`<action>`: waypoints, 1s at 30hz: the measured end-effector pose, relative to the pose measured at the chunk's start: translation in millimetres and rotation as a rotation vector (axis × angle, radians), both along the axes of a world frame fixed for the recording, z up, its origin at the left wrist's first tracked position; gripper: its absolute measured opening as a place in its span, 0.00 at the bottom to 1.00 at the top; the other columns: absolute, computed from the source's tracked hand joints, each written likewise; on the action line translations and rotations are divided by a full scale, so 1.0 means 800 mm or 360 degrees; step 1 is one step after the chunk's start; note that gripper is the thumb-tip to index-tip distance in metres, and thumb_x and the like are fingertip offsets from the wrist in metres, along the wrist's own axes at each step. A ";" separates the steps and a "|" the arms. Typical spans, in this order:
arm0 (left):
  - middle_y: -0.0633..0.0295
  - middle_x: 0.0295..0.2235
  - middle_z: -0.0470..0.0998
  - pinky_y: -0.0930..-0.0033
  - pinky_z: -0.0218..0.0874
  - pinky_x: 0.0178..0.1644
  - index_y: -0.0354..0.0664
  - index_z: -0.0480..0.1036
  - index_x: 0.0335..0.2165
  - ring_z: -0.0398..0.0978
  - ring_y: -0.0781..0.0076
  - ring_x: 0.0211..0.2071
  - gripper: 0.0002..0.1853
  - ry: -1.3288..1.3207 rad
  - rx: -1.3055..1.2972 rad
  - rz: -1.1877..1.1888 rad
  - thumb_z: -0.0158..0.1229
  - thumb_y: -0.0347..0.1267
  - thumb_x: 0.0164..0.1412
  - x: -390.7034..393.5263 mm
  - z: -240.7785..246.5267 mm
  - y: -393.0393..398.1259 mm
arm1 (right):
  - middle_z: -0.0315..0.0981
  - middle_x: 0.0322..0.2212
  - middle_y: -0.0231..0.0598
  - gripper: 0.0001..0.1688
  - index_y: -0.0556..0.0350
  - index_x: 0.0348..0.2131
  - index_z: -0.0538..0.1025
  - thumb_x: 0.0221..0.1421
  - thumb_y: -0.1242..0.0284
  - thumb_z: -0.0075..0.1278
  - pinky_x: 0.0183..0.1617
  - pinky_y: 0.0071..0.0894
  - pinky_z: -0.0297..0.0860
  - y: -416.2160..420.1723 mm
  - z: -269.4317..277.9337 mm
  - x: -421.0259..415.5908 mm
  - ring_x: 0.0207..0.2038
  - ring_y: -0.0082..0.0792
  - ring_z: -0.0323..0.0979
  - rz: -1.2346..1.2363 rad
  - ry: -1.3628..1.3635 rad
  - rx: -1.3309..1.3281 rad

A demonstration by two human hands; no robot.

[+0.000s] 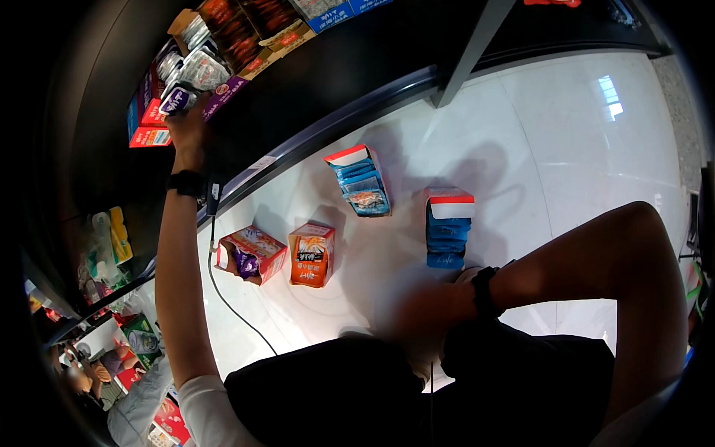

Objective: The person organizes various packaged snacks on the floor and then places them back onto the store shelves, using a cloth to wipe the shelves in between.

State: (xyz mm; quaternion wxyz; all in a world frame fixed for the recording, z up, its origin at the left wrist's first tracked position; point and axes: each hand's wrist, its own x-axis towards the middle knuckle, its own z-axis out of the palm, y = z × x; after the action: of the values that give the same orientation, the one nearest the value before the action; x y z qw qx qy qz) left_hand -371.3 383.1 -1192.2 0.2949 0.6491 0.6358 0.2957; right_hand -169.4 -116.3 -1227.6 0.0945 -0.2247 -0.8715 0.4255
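My left hand [190, 129] reaches up to the dark shelf, at the front of a purple display box [223, 96]. It touches the lower edge of a purple snack packet [177, 100]; its fingertips are hidden, so I cannot tell whether it grips packet or box. Silvery-backed packets [204, 70] lie in that box. My right hand [427, 307] is a blur above my lap, its fingers unreadable. On the pale floor before me stand two opened boxes of blue packets [363, 187] [448, 237], a box with purple packets [254, 254] and a box with orange packets [313, 257].
Beside the purple box, a red box [151, 137] and boxes of dark red packets [246, 42] line the shelf. A grey post [475, 50] rises at the shelf's edge [335, 120]. A black cable [234, 313] hangs by my left wrist. Another person [103, 371] is at far left.
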 end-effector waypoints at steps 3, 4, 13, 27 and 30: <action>0.59 0.28 0.80 0.68 0.62 0.24 0.34 0.79 0.36 0.73 0.73 0.21 0.19 -0.0214 0.0031 -0.0053 0.75 0.36 0.49 0.013 0.010 -0.024 | 0.75 0.32 0.50 0.11 0.60 0.39 0.76 0.54 0.76 0.57 0.36 0.42 0.77 -0.004 -0.002 0.001 0.36 0.50 0.80 -0.0012 -0.0044 0.0012; 0.61 0.25 0.80 0.69 0.60 0.21 0.35 0.79 0.34 0.72 0.75 0.18 0.18 -0.0296 0.0030 -0.0067 0.75 0.36 0.49 0.016 0.011 -0.029 | 0.75 0.32 0.50 0.11 0.60 0.38 0.76 0.54 0.76 0.57 0.37 0.42 0.77 -0.002 0.001 0.004 0.37 0.50 0.80 -0.0002 -0.0068 0.0012; 0.70 0.22 0.77 0.74 0.50 0.18 0.40 0.80 0.34 0.65 0.83 0.15 0.14 -0.0380 0.0110 -0.0056 0.73 0.36 0.53 -0.001 -0.006 -0.024 | 0.75 0.34 0.48 0.13 0.58 0.39 0.76 0.51 0.77 0.58 0.38 0.43 0.77 -0.018 -0.040 -0.019 0.38 0.49 0.79 -0.0070 -0.0026 -0.0019; 0.57 0.41 0.84 0.66 0.68 0.49 0.34 0.80 0.44 0.81 0.68 0.42 0.27 0.0059 0.0341 -0.0162 0.74 0.41 0.49 -0.020 -0.026 0.005 | 0.75 0.34 0.48 0.14 0.57 0.42 0.76 0.53 0.78 0.57 0.38 0.41 0.77 -0.024 -0.071 -0.035 0.38 0.49 0.80 -0.0093 0.0075 0.0024; 0.57 0.42 0.84 0.66 0.67 0.51 0.37 0.80 0.45 0.81 0.66 0.44 0.34 0.0468 0.0336 -0.0121 0.76 0.49 0.43 -0.015 -0.020 0.003 | 0.75 0.34 0.48 0.13 0.57 0.41 0.75 0.53 0.78 0.57 0.37 0.41 0.77 -0.029 -0.076 -0.039 0.37 0.49 0.80 -0.0100 0.0051 -0.0012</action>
State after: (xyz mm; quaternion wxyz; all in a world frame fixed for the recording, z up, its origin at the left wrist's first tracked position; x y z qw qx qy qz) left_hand -383.5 385.6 -1208.0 0.1400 0.7362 0.6126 0.2513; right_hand -200.7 -139.5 -1288.1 0.1209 -0.2456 -0.8607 0.4292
